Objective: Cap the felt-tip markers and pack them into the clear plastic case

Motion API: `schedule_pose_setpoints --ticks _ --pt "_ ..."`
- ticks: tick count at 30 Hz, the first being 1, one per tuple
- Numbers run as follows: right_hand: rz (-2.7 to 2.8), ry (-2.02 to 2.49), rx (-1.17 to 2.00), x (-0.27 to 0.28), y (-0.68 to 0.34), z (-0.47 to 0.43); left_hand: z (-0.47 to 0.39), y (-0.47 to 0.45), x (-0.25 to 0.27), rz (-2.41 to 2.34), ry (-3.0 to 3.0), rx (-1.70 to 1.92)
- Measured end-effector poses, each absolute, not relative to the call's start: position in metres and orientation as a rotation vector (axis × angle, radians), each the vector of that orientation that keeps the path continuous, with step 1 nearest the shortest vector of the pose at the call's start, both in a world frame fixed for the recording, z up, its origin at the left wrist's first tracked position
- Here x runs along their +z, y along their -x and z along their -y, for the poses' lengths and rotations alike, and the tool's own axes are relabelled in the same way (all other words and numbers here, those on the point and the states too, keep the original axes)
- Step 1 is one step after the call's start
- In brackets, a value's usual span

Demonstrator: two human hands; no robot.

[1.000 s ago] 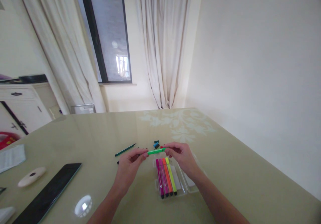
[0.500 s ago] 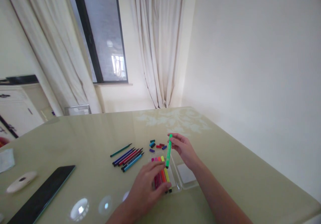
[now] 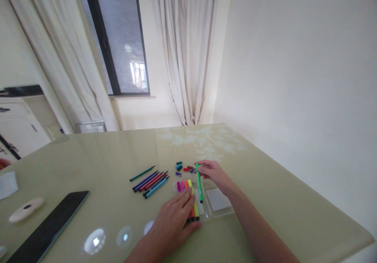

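Between the thumb and fingers of my right hand (image 3: 212, 171) is a capped green marker (image 3: 199, 184), tilted, its lower end over the clear plastic case (image 3: 207, 212). My left hand (image 3: 176, 216) lies flat across a row of capped markers in the case's left half, its fingers stretched out and partly covering them. A yellow marker (image 3: 196, 210) is at the right end of that row, beside orange, pink and magenta ones. Just beyond the case are several loose marker caps (image 3: 186, 169).
Several uncapped markers (image 3: 151, 182) lie left of the case, with a dark green one (image 3: 142, 173) slightly apart. Farther left are a black tablet-like slab (image 3: 55, 223), a white oval object (image 3: 27, 210) and a folded white tissue (image 3: 7, 185). A wall borders the table's right side.
The green marker has come down toward the case, and its tilt has reversed. My left hand has flattened over the row of markers, its fingers closer together.
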State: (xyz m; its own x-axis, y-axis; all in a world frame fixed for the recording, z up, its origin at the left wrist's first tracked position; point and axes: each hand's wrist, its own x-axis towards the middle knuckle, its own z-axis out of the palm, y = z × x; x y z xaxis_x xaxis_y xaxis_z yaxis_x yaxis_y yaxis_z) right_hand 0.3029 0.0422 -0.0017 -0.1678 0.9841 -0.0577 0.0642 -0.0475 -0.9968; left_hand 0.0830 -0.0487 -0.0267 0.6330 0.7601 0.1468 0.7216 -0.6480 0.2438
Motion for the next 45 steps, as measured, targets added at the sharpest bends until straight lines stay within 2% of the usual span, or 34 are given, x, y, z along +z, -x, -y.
schedule_pose_setpoints --ticks 11,26,37,42,45 --pt "1.687 1.405 1.283 -0.01 -0.294 -0.036 0.054 -0.088 -0.014 -1.207 -2.67 0.309" --pt "2.007 1.426 0.84 -0.007 -0.291 -0.031 0.055 -0.093 -0.021 -1.122 -2.766 0.315" --pt "2.062 1.397 0.833 -0.007 -0.296 -0.033 0.059 -0.096 -0.023 -1.155 -2.81 0.297" --pt "2.097 1.346 0.977 -0.005 -0.301 -0.033 0.061 -0.092 -0.023 -1.156 -2.785 0.534" --pt "2.052 1.382 0.987 -0.005 -0.301 -0.034 0.06 -0.093 -0.028 -1.1 -2.806 0.558"
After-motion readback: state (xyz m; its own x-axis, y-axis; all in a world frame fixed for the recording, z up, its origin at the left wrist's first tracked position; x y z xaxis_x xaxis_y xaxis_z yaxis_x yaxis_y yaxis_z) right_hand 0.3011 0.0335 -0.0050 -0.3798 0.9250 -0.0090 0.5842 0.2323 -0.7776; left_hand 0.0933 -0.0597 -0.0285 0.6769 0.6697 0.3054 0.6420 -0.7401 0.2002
